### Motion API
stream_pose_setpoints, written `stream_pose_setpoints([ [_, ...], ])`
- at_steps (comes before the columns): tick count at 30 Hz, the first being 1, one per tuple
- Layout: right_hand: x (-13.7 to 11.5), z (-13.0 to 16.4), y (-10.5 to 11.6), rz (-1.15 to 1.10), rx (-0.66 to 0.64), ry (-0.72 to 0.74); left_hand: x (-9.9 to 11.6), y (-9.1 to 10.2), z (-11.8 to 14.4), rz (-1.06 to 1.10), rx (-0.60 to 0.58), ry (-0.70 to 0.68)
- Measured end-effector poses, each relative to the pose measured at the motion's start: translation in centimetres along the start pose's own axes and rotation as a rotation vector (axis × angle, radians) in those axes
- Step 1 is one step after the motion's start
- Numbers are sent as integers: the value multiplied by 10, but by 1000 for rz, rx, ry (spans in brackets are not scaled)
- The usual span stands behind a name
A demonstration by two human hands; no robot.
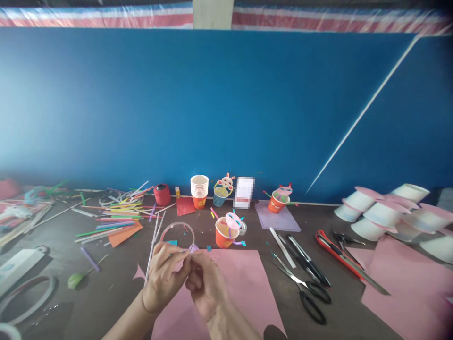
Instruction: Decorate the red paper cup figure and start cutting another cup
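— What do your hands have?

— Your left hand and right hand meet fingertip to fingertip over the near edge of the table, pinching a small pale purple scrap between them. Both are closed on it, fingers curled.

— What lies under them?

— A pink paper sheet at the near edge. Just beyond your fingers sits a clear tape ring, and right of it an orange paper cup with a pink face disc.

— And farther out?

— Scissors lie right of the sheet, with a red utility knife past them. Coloured straws are scattered toward the left, a stack of paper cups stands at the far edge against the blue wall, and white cups pile at the right.
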State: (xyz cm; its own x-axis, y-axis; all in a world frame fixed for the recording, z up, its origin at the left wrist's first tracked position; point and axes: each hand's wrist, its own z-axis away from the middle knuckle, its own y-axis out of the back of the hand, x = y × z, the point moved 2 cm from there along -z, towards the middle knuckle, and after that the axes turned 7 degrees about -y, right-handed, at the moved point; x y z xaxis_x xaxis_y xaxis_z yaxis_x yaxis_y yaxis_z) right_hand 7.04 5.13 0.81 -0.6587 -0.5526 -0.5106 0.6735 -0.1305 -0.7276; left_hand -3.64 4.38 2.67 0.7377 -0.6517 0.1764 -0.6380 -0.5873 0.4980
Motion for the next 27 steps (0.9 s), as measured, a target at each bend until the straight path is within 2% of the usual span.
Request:
stream_pose_setpoints([
  [3, -5, -2, 6, -38, 70, 58, -26, 8, -4, -56, 81, 255],
  [4, -8, -1, 9, -22, 69, 61, -39, 9, -4, -65, 74, 343],
  [6, -14, 2, 15, 52, 29, 29, -68, 7, -2, -57, -5, 413],
  [10, -22, 11, 25, 114, -64, -20, -121, -4, 14, -48, -218, 313],
  [12, -24, 14, 28, 114, -92, -15, -136, -9, 22, -66, -356, 240],
  [14, -26, 15, 32, 133, -105, -11, -141, -11, 26, -71, -441, 226],
  [16, -29, 15, 34, 161, -120, -9, -135, -9, 25, -30, -422, 287],
  [18, -34, 16, 34, 210, -137, 7, -119, -7, 20, 90, -325, 418],
  [22, -48, 23, 31, 345, -137, 91, -68, -16, 8, 595, -210, 835],
  [23, -52, 25, 30, 379, -139, 112, -55, -20, 5, 709, -147, 917],
  [25, -58, 29, 30, 454, -145, 148, -32, -29, -1, 891, -90, 1043],
  [27, -63, 32, 34, 531, -141, 185, -14, -35, -6, 1007, -27, 1094],
])
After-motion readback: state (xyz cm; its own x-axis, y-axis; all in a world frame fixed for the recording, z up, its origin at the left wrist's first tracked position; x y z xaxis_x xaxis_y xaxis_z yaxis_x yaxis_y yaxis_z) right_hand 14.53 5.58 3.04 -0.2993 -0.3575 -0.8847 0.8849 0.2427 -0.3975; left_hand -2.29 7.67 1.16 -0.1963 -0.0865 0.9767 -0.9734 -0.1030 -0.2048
